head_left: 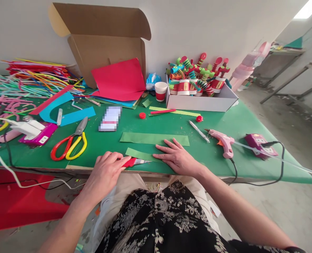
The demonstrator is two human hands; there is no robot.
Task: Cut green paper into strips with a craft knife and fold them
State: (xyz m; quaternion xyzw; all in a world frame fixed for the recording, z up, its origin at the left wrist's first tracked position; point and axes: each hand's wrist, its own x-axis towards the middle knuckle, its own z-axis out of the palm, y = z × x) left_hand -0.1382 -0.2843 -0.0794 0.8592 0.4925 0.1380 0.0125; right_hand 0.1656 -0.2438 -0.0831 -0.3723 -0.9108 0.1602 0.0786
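My left hand [108, 171] is closed around a red-handled utility knife [131, 162] at the table's front edge. Its silver blade points right, along the lower edge of a short green paper strip [137, 153]. Lying flat with fingers spread, my right hand [177, 157] presses on the right end of that strip. Its fingertips also reach onto a longer, wider green paper strip [148, 138] just behind. How far the short strip runs beneath my right hand is hidden.
Red-and-yellow scissors [74, 142] and a phone [110, 118] lie to the left. A pink glue gun [223, 140] with its cable and a white pen [199, 131] are at the right. Behind stand paper cups [161, 92] and a white box [200, 103] of paper figures.
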